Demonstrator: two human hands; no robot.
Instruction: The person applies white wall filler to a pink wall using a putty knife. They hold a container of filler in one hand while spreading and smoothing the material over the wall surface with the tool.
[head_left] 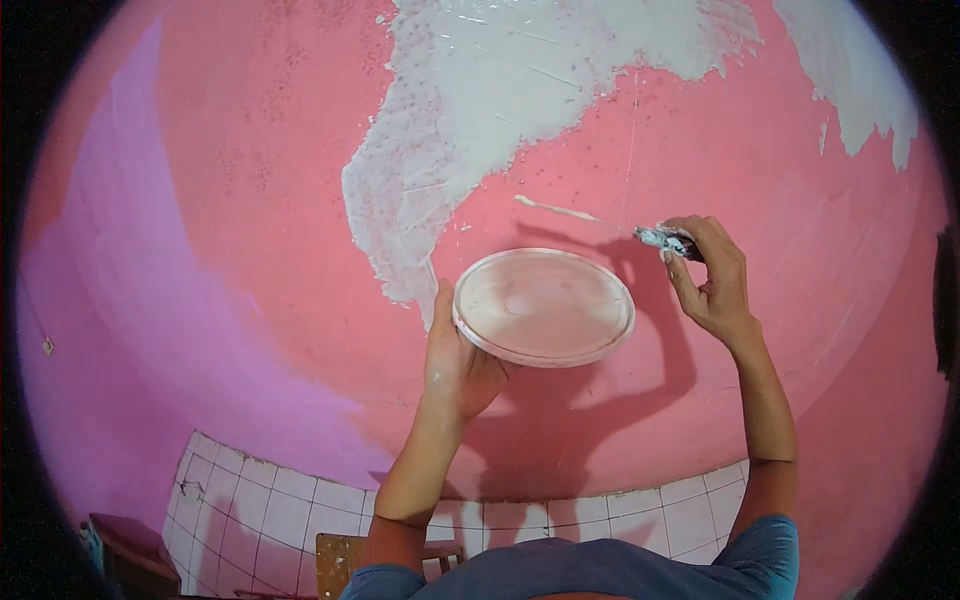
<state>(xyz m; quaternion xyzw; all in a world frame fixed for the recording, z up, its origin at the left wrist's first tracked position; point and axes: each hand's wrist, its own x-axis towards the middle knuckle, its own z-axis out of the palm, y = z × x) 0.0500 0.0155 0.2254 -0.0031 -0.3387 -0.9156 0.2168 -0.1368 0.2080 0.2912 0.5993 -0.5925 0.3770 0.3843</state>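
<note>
A pink wall (300,200) is coloured purple from ten o'clock round to seven. At twelve o'clock it is coated with a broad patch of pale paste (500,90), drawn down in a ragged tongue toward ten. A second pale patch (850,70) is spread at two, and a thin streak (555,208) is laid near the centre, toward one. Shadow is cast between three and six. From four through six to eight, the wall is bordered along an uneven edge by white tiles (590,510) with dark joints.
</note>
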